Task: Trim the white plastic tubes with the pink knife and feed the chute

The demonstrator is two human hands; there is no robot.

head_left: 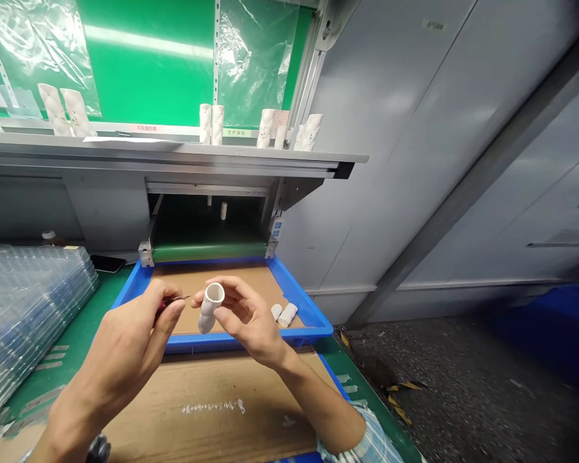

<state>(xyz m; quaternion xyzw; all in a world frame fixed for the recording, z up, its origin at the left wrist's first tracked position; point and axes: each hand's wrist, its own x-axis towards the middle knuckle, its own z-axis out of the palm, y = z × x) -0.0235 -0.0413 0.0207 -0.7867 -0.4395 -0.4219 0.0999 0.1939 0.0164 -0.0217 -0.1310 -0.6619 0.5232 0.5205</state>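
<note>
Head view, the only feed on my screen. Item one: my left hand, fingers closed in a pinch on a slim red-handled tool with a thin metal tip. Item two: my right hand, fingers curled around a hollow white tube, held upright, open end up, above the tray. The metal tip points toward the tube, close to it; I cannot tell whether they touch.

Below the hands: a blue plastic tray lined with brown card, holding two short white pieces side by side. Further white pieces stand on a grey shelf, in small groups, with two larger ones at its left end. One more stands beyond the green belt, in the opening beneath.

State of the lot: one piece in hand, two in the tray, the rest shelved. Which are worked, I cannot tell.

Also logged: stacked clear plastic trays, a phone, and a checked sleeve.
</note>
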